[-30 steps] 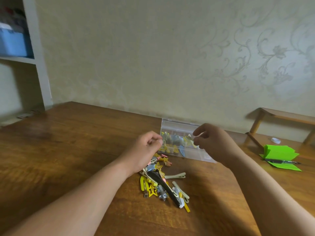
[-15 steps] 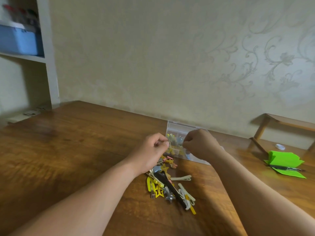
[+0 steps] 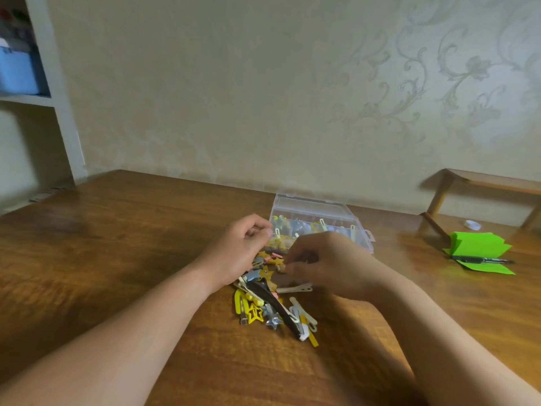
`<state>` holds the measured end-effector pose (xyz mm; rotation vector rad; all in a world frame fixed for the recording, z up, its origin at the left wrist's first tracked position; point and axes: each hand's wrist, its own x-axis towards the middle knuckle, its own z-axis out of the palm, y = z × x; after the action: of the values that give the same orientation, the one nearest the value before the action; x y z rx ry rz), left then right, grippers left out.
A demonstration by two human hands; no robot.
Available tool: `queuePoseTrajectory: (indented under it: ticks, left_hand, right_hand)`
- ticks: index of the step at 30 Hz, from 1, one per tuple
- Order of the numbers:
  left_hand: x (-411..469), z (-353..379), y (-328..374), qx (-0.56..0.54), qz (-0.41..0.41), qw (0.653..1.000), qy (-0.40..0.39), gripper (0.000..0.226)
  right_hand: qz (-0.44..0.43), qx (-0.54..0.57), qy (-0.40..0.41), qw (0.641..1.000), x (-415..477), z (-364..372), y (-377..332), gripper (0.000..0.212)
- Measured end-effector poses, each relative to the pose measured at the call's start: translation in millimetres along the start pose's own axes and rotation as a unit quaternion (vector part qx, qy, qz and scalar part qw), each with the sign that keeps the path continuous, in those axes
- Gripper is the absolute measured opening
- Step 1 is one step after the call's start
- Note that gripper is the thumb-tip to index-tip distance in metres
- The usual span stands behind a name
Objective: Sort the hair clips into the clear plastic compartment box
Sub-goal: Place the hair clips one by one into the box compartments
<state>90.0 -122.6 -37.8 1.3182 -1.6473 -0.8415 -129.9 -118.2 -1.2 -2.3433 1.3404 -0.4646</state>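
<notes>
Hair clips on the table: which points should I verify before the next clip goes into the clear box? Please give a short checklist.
1. Loose clips left in the pile: ok.
2. Clear box near, just beyond both hands: ok.
3. Right hand holds a clip: cannot tell; fingers curled at the pile's far edge, blurred.
4. Left hand free: cannot tell; fingers curled, inside hidden.
5. Free compartment in the box: cannot tell.
6. Green paper and pen out of the way: ok, far right.

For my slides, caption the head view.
Left hand and right hand poised over a hair-clip pile in front of a clear compartment box.
</notes>
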Motion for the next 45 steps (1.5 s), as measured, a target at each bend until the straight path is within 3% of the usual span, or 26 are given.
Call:
queuePoseTrajectory:
  ticks: [3,11,18,21,25,29,31,40,45]
  left_hand:
    - [-1,1,0,0.006,0.000,1.000,0.005,0.024]
    - [-1,2,-1,0.012,0.002,1.000,0.004,0.022]
    - [0,1,-3,0.012,0.002,1.000,-0.002,0.022]
    - [2,0,-5,0.014,0.006,1.000,-0.002,0.023]
    - [4,-1,-9,0.015,0.008,1.000,-0.004,0.023]
    - [6,0,-9,0.008,0.014,1.000,0.001,0.024]
    - [7,0,-8,0.016,0.017,1.000,0.004,0.025]
    - [8,-1,-8,0.023,0.016,1.000,0.004,0.024]
    - [6,-2,-9,0.031,0.018,0.999,0.002,0.025]
  right_hand:
    - [-0.023,-0.053,-0.070,0.996,-1,3,-3,0.013]
    - [0.019,-0.140,-0.098,0.985,-5,-3,-4,0.027]
    - [0.017,-0.179,-0.135,0.974,-9,-10,-7,0.020]
    - [0.021,-0.141,-0.078,0.987,-8,-13,-7,0.015]
    - [0.023,-0.020,0.065,0.997,-5,-19,2,0.009]
    - [0.062,0.072,0.219,0.971,9,-28,17,0.004]
    - [0.098,0.070,0.244,0.962,22,-34,23,0.005]
    - [0.198,-0.147,0.084,0.966,68,-30,41,0.006]
    - [0.212,-0.157,0.085,0.961,72,-26,40,0.008]
